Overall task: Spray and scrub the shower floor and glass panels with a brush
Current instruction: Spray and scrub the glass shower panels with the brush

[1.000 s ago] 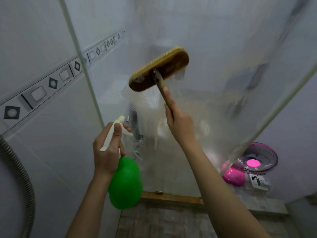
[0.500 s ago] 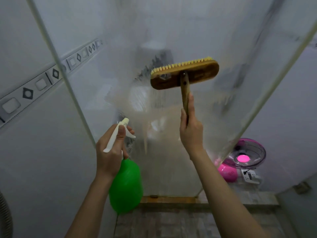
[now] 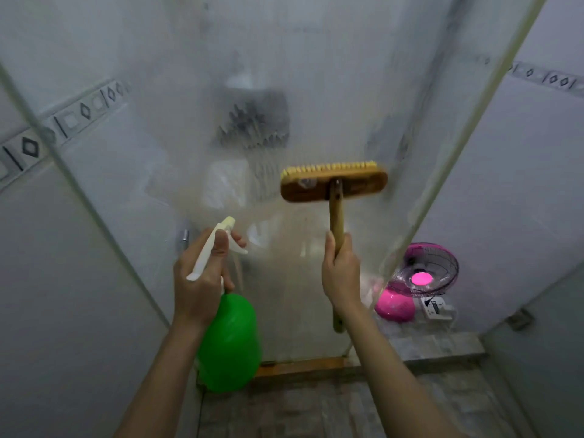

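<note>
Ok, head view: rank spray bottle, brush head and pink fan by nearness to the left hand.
1. Spray bottle, in the left hand.
2. Brush head, up right, on the glass.
3. Pink fan, far right, behind the glass.

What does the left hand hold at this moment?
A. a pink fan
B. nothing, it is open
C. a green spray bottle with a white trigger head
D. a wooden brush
C: the left hand grips the white trigger head of the green spray bottle, while the right hand holds the handle of the wooden brush against the glass panel.
</note>
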The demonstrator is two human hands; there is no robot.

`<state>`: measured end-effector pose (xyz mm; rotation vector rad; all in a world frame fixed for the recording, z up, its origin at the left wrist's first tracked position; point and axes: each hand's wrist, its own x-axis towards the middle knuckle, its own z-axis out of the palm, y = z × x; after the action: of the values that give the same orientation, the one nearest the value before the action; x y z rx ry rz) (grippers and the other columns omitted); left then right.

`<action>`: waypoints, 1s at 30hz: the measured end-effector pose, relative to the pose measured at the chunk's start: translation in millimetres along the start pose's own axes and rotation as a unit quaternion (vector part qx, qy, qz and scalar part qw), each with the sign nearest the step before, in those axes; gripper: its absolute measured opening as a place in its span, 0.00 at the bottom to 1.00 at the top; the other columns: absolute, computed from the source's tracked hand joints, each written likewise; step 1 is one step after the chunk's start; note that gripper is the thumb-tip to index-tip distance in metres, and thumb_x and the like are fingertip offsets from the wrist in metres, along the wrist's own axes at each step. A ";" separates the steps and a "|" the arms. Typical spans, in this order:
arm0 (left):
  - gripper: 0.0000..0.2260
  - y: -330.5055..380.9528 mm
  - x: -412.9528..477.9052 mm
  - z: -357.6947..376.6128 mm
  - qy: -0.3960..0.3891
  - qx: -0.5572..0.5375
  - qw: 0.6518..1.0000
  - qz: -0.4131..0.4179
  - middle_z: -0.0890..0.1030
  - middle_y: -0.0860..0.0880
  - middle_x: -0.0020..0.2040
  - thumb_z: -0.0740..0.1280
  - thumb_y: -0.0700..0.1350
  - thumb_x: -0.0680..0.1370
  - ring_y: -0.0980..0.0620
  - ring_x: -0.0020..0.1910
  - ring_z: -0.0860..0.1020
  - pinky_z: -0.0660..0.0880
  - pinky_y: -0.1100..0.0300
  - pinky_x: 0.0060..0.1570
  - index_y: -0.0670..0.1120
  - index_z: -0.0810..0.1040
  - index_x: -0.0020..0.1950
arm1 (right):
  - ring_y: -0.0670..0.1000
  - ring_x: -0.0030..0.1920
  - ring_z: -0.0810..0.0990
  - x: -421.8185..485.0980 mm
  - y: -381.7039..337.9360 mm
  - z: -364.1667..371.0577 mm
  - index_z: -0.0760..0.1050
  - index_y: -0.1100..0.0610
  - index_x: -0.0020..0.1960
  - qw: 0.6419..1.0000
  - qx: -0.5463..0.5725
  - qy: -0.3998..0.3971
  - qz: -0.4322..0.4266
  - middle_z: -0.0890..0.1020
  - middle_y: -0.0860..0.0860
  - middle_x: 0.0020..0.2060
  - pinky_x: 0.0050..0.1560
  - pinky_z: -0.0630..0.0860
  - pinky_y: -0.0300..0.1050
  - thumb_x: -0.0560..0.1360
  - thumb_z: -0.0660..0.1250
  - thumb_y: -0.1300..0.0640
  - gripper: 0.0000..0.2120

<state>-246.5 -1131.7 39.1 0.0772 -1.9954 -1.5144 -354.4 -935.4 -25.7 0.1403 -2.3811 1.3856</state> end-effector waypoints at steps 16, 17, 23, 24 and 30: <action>0.20 8.4 -11.6 39.7 -0.028 -0.004 1.000 -0.005 0.83 0.41 0.38 0.56 0.59 0.82 0.50 0.20 0.72 0.72 0.61 0.26 0.47 0.82 0.48 | 0.42 0.25 0.67 -7.6 67.4 -47.7 0.68 0.56 0.44 0.997 -0.027 0.028 0.072 0.69 0.47 0.28 0.28 0.67 0.44 0.79 0.50 0.39 0.21; 0.20 9.5 -11.6 41.9 -0.025 -0.006 1.000 -0.007 0.84 0.46 0.39 0.56 0.59 0.82 0.50 0.20 0.72 0.72 0.61 0.26 0.47 0.82 0.49 | 0.42 0.25 0.67 0.4 61.5 -51.8 0.68 0.56 0.44 0.998 -0.031 0.031 0.055 0.69 0.47 0.28 0.28 0.66 0.42 0.79 0.51 0.40 0.21; 0.20 22.1 -16.6 65.2 -0.007 -0.006 1.000 -0.014 0.83 0.55 0.37 0.55 0.54 0.84 0.52 0.20 0.71 0.70 0.63 0.24 0.42 0.81 0.49 | 0.42 0.25 0.66 90.9 -8.5 -101.1 0.67 0.57 0.44 0.993 0.039 0.114 -0.017 0.67 0.47 0.29 0.26 0.62 0.35 0.83 0.53 0.48 0.15; 0.20 24.5 -18.6 68.2 -0.002 -0.010 1.000 -0.015 0.84 0.54 0.40 0.55 0.55 0.83 0.52 0.20 0.71 0.70 0.63 0.24 0.43 0.81 0.49 | 0.43 0.25 0.66 87.9 0.6 -102.2 0.67 0.57 0.45 0.994 0.027 0.105 -0.016 0.67 0.47 0.29 0.25 0.62 0.36 0.82 0.53 0.47 0.15; 0.19 30.1 -36.6 73.8 0.041 -0.011 0.998 -0.039 0.83 0.42 0.39 0.57 0.58 0.82 0.51 0.20 0.70 0.69 0.62 0.25 0.50 0.83 0.47 | 0.48 0.26 0.69 4.7 103.9 -89.6 0.68 0.57 0.48 0.995 -0.062 -0.052 0.058 0.70 0.49 0.29 0.28 0.66 0.45 0.75 0.47 0.34 0.27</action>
<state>-245.0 -1044.0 39.0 0.2072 -1.9311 -1.5577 -362.6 -805.5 -69.4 0.0410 -2.5912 1.3053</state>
